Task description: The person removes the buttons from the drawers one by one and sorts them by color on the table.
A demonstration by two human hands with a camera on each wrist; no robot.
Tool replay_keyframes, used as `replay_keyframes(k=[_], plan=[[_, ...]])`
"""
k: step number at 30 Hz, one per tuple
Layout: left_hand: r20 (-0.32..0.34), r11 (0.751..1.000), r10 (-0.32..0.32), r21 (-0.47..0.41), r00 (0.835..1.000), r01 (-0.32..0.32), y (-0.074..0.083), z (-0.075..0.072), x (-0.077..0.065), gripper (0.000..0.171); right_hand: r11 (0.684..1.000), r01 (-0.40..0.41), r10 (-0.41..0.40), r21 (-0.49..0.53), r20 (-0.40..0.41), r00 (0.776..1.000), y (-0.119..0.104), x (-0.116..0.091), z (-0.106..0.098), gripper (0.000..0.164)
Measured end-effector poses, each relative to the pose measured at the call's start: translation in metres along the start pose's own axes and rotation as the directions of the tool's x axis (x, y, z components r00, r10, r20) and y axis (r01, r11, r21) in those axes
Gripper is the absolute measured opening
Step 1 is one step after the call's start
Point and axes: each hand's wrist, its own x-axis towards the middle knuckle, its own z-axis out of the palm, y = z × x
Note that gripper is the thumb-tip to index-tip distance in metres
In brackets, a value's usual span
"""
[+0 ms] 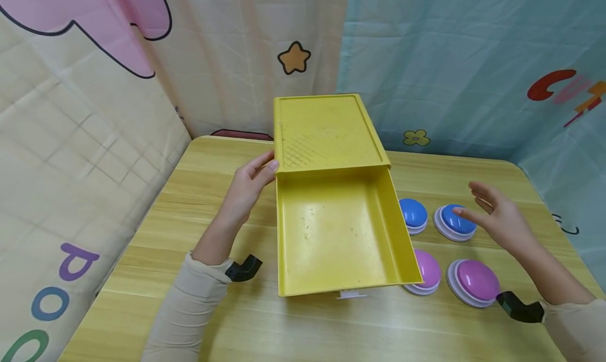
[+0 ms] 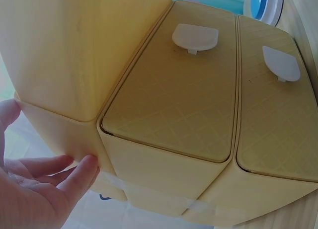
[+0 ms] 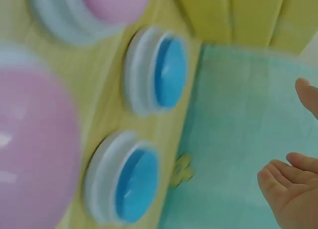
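Observation:
A yellow drawer cabinet (image 1: 331, 133) stands on the table, its top drawer (image 1: 333, 235) pulled out toward me with bare inside walls and floor. Against the cabinet's left side, near the front edge, my left hand (image 1: 248, 185) rests its thumb and fingertips. Two lower drawers with white handles (image 2: 195, 38) are shut in the left wrist view. My right hand (image 1: 502, 217) hovers in the air on the right, fingers loosely bent and holding nothing. It overlaps a blue push button (image 1: 456, 220) in the head view.
Right of the cabinet are another blue button (image 1: 413, 213) and two pink buttons (image 1: 478, 280), all on white bases. The drawer partly hides the nearer ones. Printed curtains (image 1: 445, 62) hang behind the wooden table (image 1: 203, 167).

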Motion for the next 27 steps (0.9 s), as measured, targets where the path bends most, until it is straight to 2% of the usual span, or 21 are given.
replay_keyframes(k=[4,7,8,9,11,13,14,16,18,19,22,24,27], plan=[[-0.004,1.0,-0.002,0.003,1.0,0.002,0.0,0.0,0.0,0.05,0.986,0.156,-0.151,0.051,-0.076,0.986,-0.041,-0.018,0.007,0.069],[-0.002,1.0,-0.004,0.004,1.0,0.004,0.0,0.0,0.001,0.051,0.944,0.311,-0.298,0.112,-0.12,0.947,-0.073,-0.037,0.015,0.067],[-0.002,1.0,-0.003,0.002,1.0,0.003,0.0,0.0,0.001,0.05,0.919,0.365,-0.347,0.15,-0.13,0.929,-0.083,-0.043,0.017,0.067],[0.0,1.0,-0.002,0.002,1.0,0.002,0.0,0.0,0.001,0.05,0.882,0.424,-0.403,0.206,-0.137,0.905,-0.092,-0.049,0.02,0.068],[-0.002,1.0,-0.007,0.003,1.0,0.007,0.0,0.0,0.001,0.05,0.787,0.514,-0.495,0.341,-0.146,0.856,-0.106,-0.062,0.024,0.067],[-0.003,1.0,-0.009,0.003,1.0,0.009,0.0,0.0,0.0,0.051,0.708,0.561,-0.555,0.429,-0.153,0.818,-0.116,-0.074,0.029,0.065],[-0.003,1.0,-0.009,0.004,1.0,0.009,0.0,0.0,0.0,0.051,0.657,0.583,-0.589,0.479,-0.158,0.793,-0.12,-0.079,0.032,0.064],[-0.005,1.0,-0.009,0.005,1.0,0.009,0.0,-0.001,0.0,0.051,0.589,0.605,-0.639,0.536,-0.15,0.754,-0.124,-0.09,0.038,0.062],[-0.004,1.0,-0.004,0.004,1.0,0.004,0.0,-0.001,0.0,0.051,0.526,0.645,-0.703,0.555,-0.144,0.697,-0.127,-0.098,0.046,0.061],[-0.003,1.0,-0.001,0.002,1.0,0.001,0.0,-0.001,0.0,0.051,0.485,0.665,-0.738,0.568,-0.142,0.659,-0.128,-0.1,0.051,0.06],[0.0,1.0,0.007,-0.003,1.0,-0.007,0.0,-0.001,0.001,0.05,0.362,0.755,-0.832,0.547,-0.177,0.526,-0.135,-0.104,0.067,0.055],[0.001,1.0,0.009,-0.004,1.0,-0.009,0.0,-0.001,0.001,0.05,0.322,0.814,-0.857,0.484,-0.216,0.467,-0.141,-0.106,0.077,0.051],[0.003,1.0,0.009,-0.001,1.0,-0.009,-0.001,-0.001,0.001,0.05,0.297,0.89,-0.872,0.346,-0.281,0.401,-0.148,-0.107,0.089,0.045]])
